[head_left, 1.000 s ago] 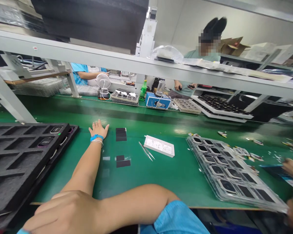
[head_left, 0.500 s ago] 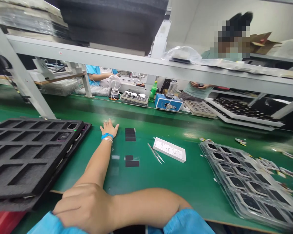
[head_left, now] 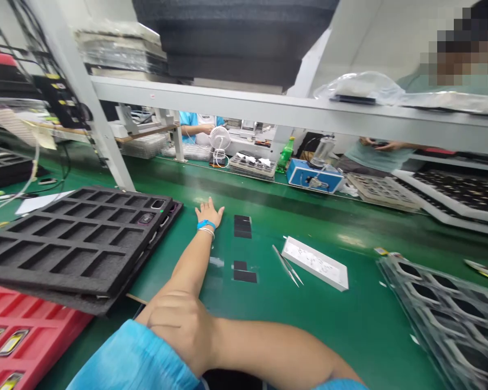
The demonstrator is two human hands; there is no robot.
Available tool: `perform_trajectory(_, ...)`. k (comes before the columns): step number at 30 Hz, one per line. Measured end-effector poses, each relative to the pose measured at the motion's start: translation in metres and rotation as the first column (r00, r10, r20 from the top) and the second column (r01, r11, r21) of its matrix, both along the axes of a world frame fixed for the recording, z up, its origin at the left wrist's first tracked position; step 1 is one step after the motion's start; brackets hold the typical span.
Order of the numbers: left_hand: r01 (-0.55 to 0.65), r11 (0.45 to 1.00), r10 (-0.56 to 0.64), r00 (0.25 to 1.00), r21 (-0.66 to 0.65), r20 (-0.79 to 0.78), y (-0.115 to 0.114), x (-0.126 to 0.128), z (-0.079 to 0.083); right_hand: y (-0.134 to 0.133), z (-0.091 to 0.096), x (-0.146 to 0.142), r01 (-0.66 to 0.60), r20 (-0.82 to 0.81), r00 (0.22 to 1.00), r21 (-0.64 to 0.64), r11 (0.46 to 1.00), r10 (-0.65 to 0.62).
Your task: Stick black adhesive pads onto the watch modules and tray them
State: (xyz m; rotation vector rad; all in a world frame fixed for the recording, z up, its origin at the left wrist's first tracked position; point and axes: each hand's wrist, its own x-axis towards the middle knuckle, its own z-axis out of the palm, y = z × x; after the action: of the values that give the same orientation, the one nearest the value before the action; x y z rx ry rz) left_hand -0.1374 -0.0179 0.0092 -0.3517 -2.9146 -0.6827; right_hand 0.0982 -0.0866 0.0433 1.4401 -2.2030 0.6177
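My left arm lies stretched out across the green table (head_left: 350, 314). My left hand (head_left: 210, 209) rests flat on the surface with its fingers spread and holds nothing. A blue wristband (head_left: 205, 223) circles that wrist. Just right of the hand lie small black pads (head_left: 243, 226), and more black pieces (head_left: 244, 273) sit nearer to me. My right hand (head_left: 183, 324) is curled over my left upper arm, beside a blue sleeve (head_left: 134, 360). A black foam tray (head_left: 85, 244) with several pockets lies left of the arm.
Tweezers (head_left: 287, 265) and a flat white tray (head_left: 315, 262) lie right of my arm. Clear blister trays (head_left: 451, 309) with dark parts fill the right side. A red tray (head_left: 24, 336) sits at the near left. Other people stand behind a grey shelf (head_left: 293, 111).
The view has swung to the left, which brings the red tray into sight and pushes the blister trays toward the right edge. Both hands keep their places.
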Motion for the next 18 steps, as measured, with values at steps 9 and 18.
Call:
perform_trajectory(9, -0.059, 0.996, 0.060, 0.998, 0.067, -0.018, -0.005, 0.002, 0.010, 0.041, 0.013, -0.023, 0.053, -0.344, 0.927, -0.269, 0.962, -0.147)
perform_trajectory(18, -0.057, 0.983, 0.036, 0.992, 0.173, 0.117, -0.018, -0.017, 0.038, 0.271, 0.017, 0.023, 0.889, -0.091, 0.401, -0.202, 0.411, -0.911)
